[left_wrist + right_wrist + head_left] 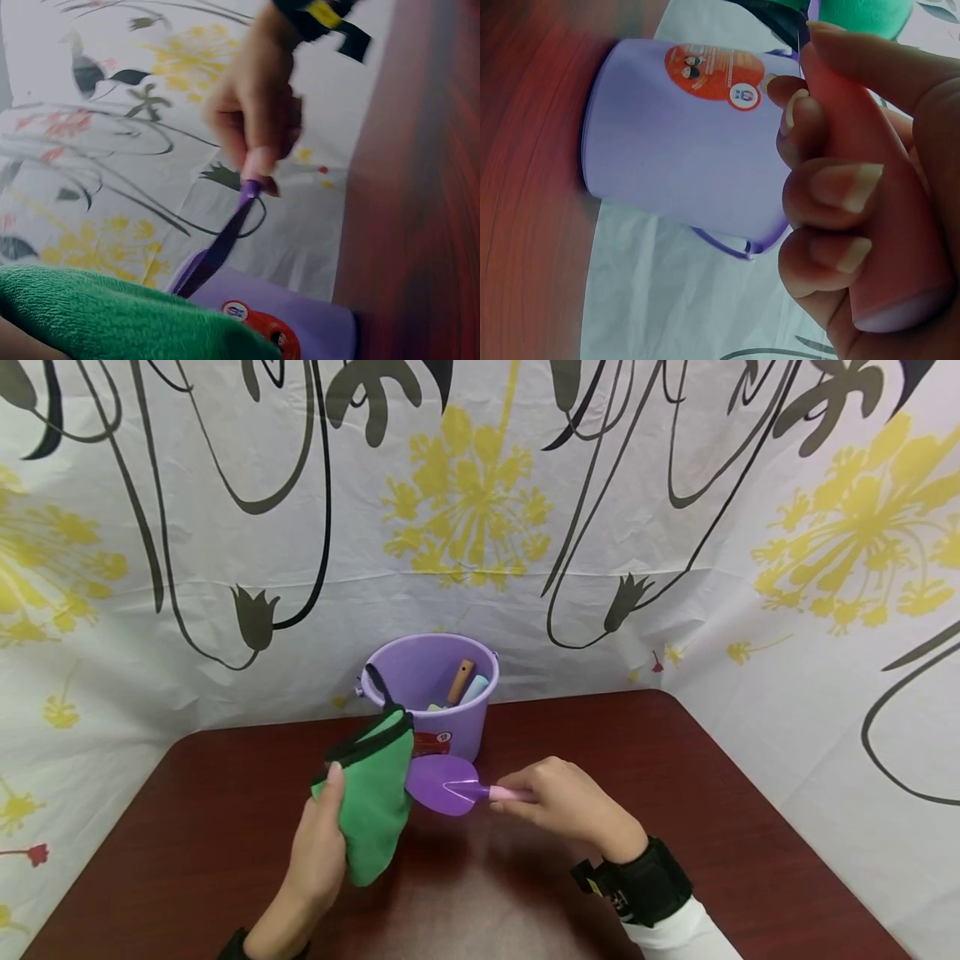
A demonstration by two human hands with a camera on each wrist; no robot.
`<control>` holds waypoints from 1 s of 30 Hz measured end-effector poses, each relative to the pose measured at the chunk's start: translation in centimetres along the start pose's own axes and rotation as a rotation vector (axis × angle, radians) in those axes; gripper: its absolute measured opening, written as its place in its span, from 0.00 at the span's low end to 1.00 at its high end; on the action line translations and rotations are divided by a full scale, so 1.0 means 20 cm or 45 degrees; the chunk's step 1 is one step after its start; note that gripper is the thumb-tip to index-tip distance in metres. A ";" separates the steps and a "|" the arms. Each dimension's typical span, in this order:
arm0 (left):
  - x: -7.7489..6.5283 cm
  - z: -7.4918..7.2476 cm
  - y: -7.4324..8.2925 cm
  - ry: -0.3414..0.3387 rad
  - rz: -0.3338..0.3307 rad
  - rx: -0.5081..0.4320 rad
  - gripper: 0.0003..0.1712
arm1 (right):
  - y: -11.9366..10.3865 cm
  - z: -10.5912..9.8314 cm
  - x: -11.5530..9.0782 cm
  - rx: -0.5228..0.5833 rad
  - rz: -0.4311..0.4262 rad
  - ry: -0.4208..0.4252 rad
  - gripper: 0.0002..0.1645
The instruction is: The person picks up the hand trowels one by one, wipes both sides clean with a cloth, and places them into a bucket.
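Note:
My left hand point(317, 843) grips a green terry cloth point(375, 806) with black trim and a black loop, thumb lying over its near side. A small purple hand shovel point(442, 785) with a pink handle point(877, 195) is in my right hand point(558, 797), the fingers wrapped round that handle. The shovel's blade meets the cloth's right edge in the head view. Seen from the left wrist, the cloth point(127, 319) hides the blade's tip. Both things are held up in front of a lilac bucket point(463, 735).
Inside the bucket stand a brown handle point(461, 682) and a light blue piece point(474, 689). It sits near the back edge of a dark red-brown table point(600, 739). A white patterned sheet point(480, 602) hangs behind and along the sides.

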State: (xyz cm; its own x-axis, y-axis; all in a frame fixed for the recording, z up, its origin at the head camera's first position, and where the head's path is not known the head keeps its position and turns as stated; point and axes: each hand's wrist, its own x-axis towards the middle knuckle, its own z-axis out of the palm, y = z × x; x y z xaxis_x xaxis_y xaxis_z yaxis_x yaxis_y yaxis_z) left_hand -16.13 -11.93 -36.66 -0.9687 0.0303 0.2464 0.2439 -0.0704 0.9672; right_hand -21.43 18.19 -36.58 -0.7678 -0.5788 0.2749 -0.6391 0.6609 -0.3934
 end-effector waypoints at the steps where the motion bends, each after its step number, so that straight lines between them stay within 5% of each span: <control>1: -0.01 0.02 0.00 0.018 0.029 0.060 0.34 | 0.00 0.00 0.00 -0.003 0.000 0.004 0.19; 10: -0.06 0.11 -0.08 0.001 0.277 0.370 0.24 | -0.05 0.00 0.01 -0.039 0.016 -0.006 0.24; 19: -0.09 0.18 -0.14 0.043 0.461 0.683 0.18 | -0.13 0.04 0.02 -0.254 -0.017 0.096 0.19; 30: -0.13 0.24 -0.15 -0.044 0.505 0.815 0.24 | -0.22 0.09 0.01 -0.334 -0.018 0.178 0.27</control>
State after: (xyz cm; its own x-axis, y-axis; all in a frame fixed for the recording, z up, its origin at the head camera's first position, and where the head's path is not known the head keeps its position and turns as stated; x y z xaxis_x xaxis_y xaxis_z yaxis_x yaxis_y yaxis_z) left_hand -14.11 -7.06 -39.96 -0.8033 0.1555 0.5750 0.5636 0.5106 0.6493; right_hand -18.76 14.39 -36.35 -0.7458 -0.5296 0.4041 -0.6261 0.7644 -0.1537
